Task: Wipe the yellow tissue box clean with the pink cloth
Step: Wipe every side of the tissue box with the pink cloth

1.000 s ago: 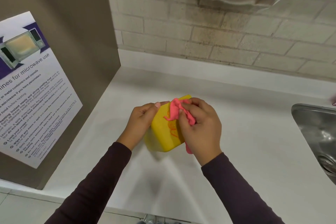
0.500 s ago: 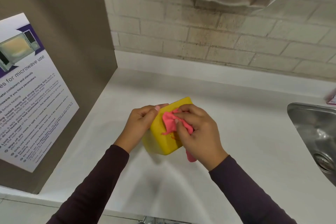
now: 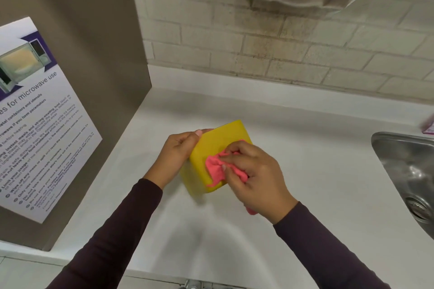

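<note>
The right fingers (image 3: 231,159) are clenched on the bunched cloth (image 3: 217,168), pressing it to the box (image 3: 212,148); the left fingers (image 3: 187,135) grasp the box's left edge, thumb tip on the top rim. The box sits in the centre of the frame, tilted up off the white surface (image 3: 317,171) with one broad face turned toward the camera.

Over the last second the right hand (image 3: 252,177) has carried the cloth from the top edge of that face down to its lower right part, and the left hand (image 3: 177,153) has kept its hold while the box has tipped a little further back. That reads as one downward stroke nearly run out, so this face is likely close to done, with the other sides probably to follow; I judge the wiping to be midway.

The box is a plain yellow cube-like shape with rounded corners and a smooth, matte skin. The bare upper part of the face shows no marks; whatever lies under the cloth and hand is hidden. A tail of cloth hangs out below the right palm at the wrist
</note>
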{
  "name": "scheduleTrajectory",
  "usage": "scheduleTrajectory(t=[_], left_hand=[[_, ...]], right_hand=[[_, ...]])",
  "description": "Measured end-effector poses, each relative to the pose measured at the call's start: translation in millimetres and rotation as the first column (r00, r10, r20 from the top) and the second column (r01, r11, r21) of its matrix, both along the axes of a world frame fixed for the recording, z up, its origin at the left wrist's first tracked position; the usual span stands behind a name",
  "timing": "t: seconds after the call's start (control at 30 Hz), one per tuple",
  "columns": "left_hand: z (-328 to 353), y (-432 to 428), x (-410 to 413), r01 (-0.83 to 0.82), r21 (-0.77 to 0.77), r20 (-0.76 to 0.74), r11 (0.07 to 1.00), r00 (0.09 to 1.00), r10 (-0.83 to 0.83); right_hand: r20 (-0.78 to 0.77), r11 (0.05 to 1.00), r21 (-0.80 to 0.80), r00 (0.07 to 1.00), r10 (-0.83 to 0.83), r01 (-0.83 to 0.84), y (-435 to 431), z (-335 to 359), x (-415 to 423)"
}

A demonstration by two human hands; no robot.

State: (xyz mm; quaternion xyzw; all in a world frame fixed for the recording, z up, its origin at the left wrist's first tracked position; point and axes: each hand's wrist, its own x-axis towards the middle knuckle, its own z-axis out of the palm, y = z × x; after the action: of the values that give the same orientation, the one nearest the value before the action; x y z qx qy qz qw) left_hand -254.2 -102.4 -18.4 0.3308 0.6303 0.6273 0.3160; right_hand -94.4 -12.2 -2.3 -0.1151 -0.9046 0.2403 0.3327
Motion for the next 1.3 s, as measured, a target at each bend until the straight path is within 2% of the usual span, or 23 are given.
scheduleTrajectory(t=[0.1, 0.17, 0.3, 0.4, 0.5, 0.57, 0.67, 0.77, 0.87, 1.07, 1.3], left_hand=[[0.0, 1.3, 1.6, -0.008, -0.004, -0.011, 1.0, 1.0, 0.008], [-0.8, 2.6, 2.8, -0.013, -0.005, -0.009, 1.0, 1.0, 0.013], [1.9, 3.8, 3.1, 0.01, 0.02, 0.022, 1.0, 1.0, -0.011], [2.6, 3.4, -0.1, 0.026, 0.023, 0.043, 0.999, 0.999, -0.027], [2.7, 3.2, -2.2, 0.041, 0.003, 0.004, 0.999, 0.999, -0.041], [2.8, 3.0, -3.6, 0.032, -0.019, -0.02, 0.999, 0.999, -0.033], [2.8, 3.4, -5.0, 0.017, -0.047, -0.028, 0.999, 0.999, -0.019], [0.3, 4.9, -4.7, -0.014, -0.06, -0.028, 0.998, 1.0, 0.013], [-1.2, 5.2, -3.9, -0.03, -0.048, -0.004, 0.998, 1.0, 0.03], [0.8, 5.8, -6.9, 0.02, -0.023, 0.006, 1.0, 1.0, -0.02], [-0.8, 5.5, -9.3, 0.013, -0.036, -0.028, 0.999, 1.0, -0.014]], right_hand=[[-0.021, 0.968, -0.098, 0.972, -0.235, 0.232, 5.2, 0.7, -4.3], [-0.027, 0.947, -0.129, 0.953, -0.301, 0.296, 0.1, 2.5, -14.4], [-0.093, 0.965, -0.125, 0.966, -0.243, 0.231, -18.9, 4.6, -31.3], [-0.13, 0.993, -0.059, 0.985, -0.11, 0.103, -28.7, -0.9, -29.3], [-0.145, 1.0, 0.022, 0.989, -0.015, 0.018, -21.9, -7.5, -14.6], [-0.157, 0.996, 0.032, 0.984, -0.082, 0.088, -7.9, -9.7, -6.8], [-0.157, 0.958, -0.109, 0.947, -0.28, 0.265, 10.4, -7.0, -8.4], [-0.114, 0.927, -0.194, 0.932, -0.345, 0.32, 11.5, -3.8, -20.0], [-0.093, 0.941, -0.183, 0.948, -0.303, 0.283, 0.6, -2.3, -30.8], [-0.174, 0.99, -0.083, 0.976, -0.13, 0.117, -23.7, -6.9, -31.3], [-0.066, 0.977, -0.105, 0.982, 0.179, -0.185, -21.5, -10.0, -3.4]])
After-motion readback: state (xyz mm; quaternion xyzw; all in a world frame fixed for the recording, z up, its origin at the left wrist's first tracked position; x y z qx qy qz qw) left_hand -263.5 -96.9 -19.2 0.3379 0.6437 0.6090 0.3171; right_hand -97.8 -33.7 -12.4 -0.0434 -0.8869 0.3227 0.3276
